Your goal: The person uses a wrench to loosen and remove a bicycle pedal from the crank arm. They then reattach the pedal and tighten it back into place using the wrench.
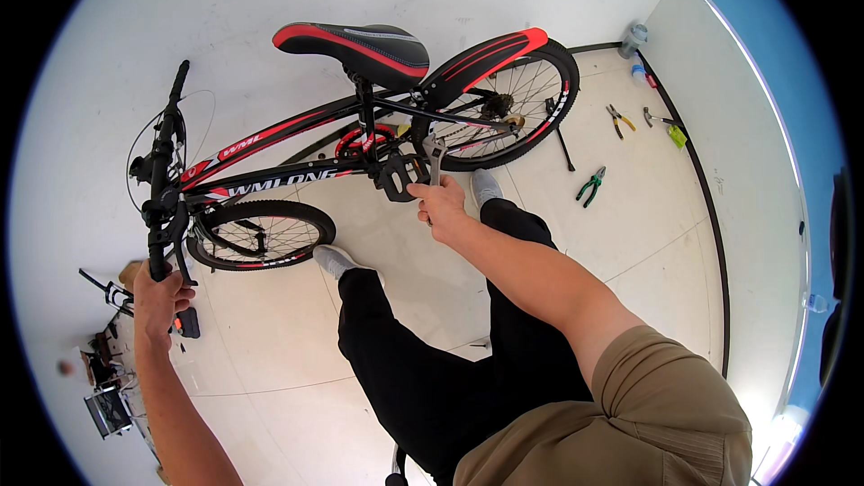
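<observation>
A black and red bicycle (297, 139) stands side-on before me, its handlebar to the left and its rear wheel to the right. My left hand (159, 299) is closed around the near grip of the handlebar (159, 252). In my right hand (441, 207) is an adjustable wrench (436, 149), its jaw end pointing up beside the pedal. The black pedal (402, 178) is just left of that hand, and my fingers are close to its edge; I cannot tell whether they touch it. The saddle (355, 49) and red-striped rear mudguard (486, 63) are above.
On the tiled floor at right lie green-handled pliers (591, 187), yellow-handled pliers (619, 121) and a hammer (661, 117). Bottles (634, 40) stand by the wall corner. Tools and a dark case (109, 411) are at the left. My shoes (337, 260) are close to the wheels.
</observation>
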Motion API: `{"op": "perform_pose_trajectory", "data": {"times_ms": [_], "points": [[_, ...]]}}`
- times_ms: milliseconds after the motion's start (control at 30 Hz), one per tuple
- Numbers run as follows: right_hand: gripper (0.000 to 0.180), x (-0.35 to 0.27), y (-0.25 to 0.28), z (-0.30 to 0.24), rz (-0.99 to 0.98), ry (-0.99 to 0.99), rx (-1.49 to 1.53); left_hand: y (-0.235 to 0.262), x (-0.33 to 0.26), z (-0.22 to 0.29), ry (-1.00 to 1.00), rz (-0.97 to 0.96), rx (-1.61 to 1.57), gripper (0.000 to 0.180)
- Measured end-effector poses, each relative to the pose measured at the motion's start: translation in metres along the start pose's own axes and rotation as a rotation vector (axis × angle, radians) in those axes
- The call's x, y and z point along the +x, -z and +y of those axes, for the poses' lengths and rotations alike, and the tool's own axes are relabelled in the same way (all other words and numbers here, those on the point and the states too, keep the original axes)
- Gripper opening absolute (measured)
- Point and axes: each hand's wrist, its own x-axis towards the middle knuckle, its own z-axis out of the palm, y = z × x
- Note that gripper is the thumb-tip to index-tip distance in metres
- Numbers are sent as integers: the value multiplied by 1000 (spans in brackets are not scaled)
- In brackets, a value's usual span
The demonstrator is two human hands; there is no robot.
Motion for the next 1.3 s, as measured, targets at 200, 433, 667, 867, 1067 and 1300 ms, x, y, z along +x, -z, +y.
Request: {"op": "perform_pose_trajectory", "data": {"times_ms": [200, 433, 667, 867, 1067, 1300], "points": [[20, 25, 12, 10, -66, -286, 282, -4, 0, 3, 6, 0, -8, 17], [16, 20, 6, 11, 4, -239, 57, 0, -1, 1, 4, -1, 1, 17], [20, 49, 37, 29, 286, 262, -165, -5, 6, 5, -19, -30, -28, 19], [22, -5, 22, 8, 121, 389, -372, -2, 4, -6, 18, -6, -12, 22], [22, 7, 10, 8, 61, 584, -516, 0, 2, 1, 0, -29, -14, 22], [19, -6, 6, 17, -157, 639, -342, 1, -1, -2, 13, -11, -18, 22]]}}
